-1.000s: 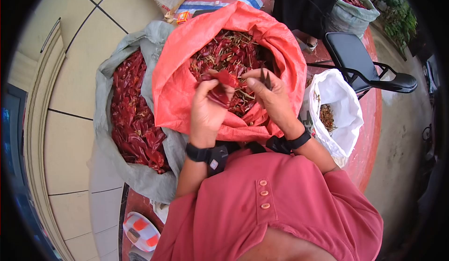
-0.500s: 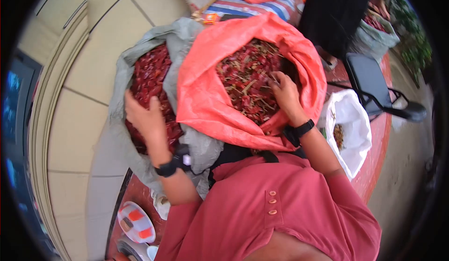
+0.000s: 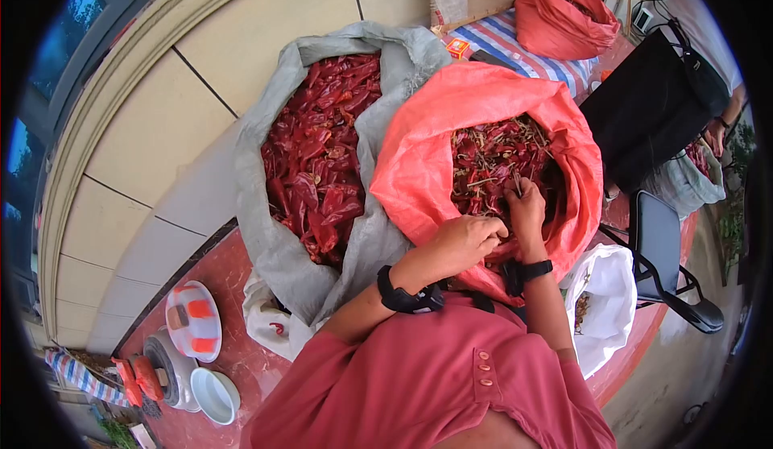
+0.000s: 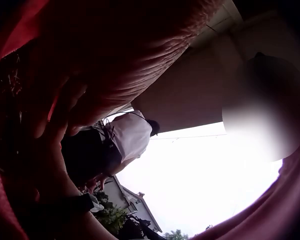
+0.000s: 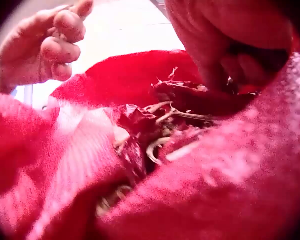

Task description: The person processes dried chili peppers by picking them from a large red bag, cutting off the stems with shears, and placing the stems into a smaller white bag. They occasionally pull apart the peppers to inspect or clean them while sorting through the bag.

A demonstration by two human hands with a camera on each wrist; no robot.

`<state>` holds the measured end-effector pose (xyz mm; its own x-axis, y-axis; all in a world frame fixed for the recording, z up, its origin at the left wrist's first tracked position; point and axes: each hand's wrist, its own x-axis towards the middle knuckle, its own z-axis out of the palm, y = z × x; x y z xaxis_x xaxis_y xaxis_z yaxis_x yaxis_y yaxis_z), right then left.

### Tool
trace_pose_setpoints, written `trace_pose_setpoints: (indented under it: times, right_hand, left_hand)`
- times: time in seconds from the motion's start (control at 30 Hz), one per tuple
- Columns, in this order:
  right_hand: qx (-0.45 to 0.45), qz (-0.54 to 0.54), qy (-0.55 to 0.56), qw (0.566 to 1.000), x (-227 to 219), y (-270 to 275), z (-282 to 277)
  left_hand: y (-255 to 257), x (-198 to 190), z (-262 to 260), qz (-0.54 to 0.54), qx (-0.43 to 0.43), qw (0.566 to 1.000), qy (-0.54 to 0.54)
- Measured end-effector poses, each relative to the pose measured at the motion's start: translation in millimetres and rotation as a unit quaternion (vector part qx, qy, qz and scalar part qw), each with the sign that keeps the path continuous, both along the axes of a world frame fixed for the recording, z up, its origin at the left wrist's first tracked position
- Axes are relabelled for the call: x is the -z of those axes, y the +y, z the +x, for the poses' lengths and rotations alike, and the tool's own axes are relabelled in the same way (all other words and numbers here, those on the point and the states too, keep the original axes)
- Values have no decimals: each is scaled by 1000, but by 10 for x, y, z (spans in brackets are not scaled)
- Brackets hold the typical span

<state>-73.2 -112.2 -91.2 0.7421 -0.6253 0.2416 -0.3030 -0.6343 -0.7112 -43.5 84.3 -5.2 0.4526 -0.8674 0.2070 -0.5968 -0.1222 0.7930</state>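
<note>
My right hand point(image 3: 527, 217) reaches into a coral-red woven sack point(image 3: 427, 139), its fingers curled around small dark scissors point(image 3: 516, 178), mostly hidden by the hand. Under the fingertips lie dried red chillies point(image 3: 487, 155) mixed with pale stems. My left hand point(image 3: 463, 244) hovers over the near rim of that sack, beside the right wrist, with loosely bent fingers. The right wrist view shows the left hand point(image 5: 45, 52) holding nothing. To the left, a grey-green sack point(image 3: 374, 248) is filled with glossy red chillies point(image 3: 318, 155).
A white sack point(image 3: 612, 304) with scraps inside stands at right, near a black folding chair point(image 3: 656, 240). Another person in black point(image 3: 652, 111) stands behind it. At lower left are a white-and-red tray point(image 3: 189, 332) and a pale basin point(image 3: 216, 393). A smaller red sack point(image 3: 555, 22) sits beyond.
My left hand let go of red chillies over the grey-green sack and came back right to the red sack. The right hand lowered into the red sack. The head view turned left.
</note>
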Motion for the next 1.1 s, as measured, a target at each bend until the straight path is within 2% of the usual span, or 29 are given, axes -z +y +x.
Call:
trace_pose_setpoints:
  times: [0.1,0.13,0.23,0.3,0.33,0.37,0.43,0.63,0.77,0.83,0.9,1.03,1.1]
  right_hand:
    - [11,-33,-25,999,-14,-44,-76]
    - [22,-11,-85,996,-45,-48,-100]
    - [19,182,-195,964,12,-186,-154]
    - [23,231,-261,937,-212,-146,-242]
    - [47,237,-265,933,-389,-105,-286]
    - [55,161,-297,940,-442,-121,-299]
    - [44,255,-315,913,-763,-38,-415]
    - [9,272,-359,893,-980,-35,-499]
    - [-15,317,-305,898,-921,-7,-497]
    - [-38,331,-286,899,-916,33,-508]
    - [-60,344,-273,896,-937,42,-500]
    - [-70,376,-269,884,-902,29,-479]
    - [-71,408,-281,866,-877,18,-458]
  left_hand:
    - [26,93,8,36,-43,998,-18]
    - [47,21,-3,69,-76,995,-20]
    - [74,104,53,34,-106,994,18]
    - [57,127,57,28,-129,991,6]
    - [45,136,63,24,-144,989,-2]
    - [29,163,69,4,-143,990,-8]
    - [-8,168,72,-13,-151,988,16]
    - [-173,56,113,-84,-186,978,34]
    - [-292,14,223,-145,-201,947,-206]
    - [-346,110,298,-143,-167,975,-13]
    - [-384,175,371,-138,-124,967,172]
    - [-419,314,384,-88,-112,971,193]
    - [-404,253,300,-111,-100,972,183]
